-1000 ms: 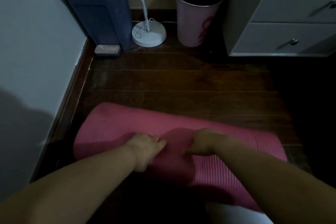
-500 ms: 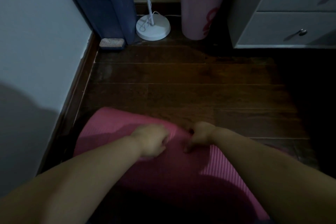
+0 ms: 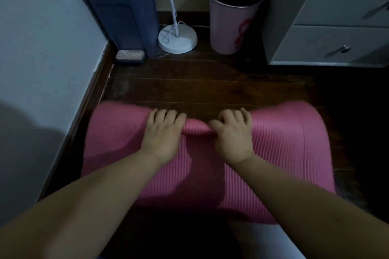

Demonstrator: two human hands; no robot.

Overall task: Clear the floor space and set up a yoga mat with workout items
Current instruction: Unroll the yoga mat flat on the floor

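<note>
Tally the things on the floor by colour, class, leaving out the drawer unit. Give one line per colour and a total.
Pink: 2, the mat and the bin
White: 1, the lamp base
Blue: 1, the tall container
Grey with a pale ribbed top: 1, the small box
Total: 5

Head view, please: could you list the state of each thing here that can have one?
Yoga mat: partly unrolled, roll still at its far end on the floor.
Left hand: fingers curled over the roll.
Right hand: fingers curled over the roll.
Waste bin: upright, open top, inside too dark to tell.
Drawers: closed.
Lamp base: standing on the floor.
</note>
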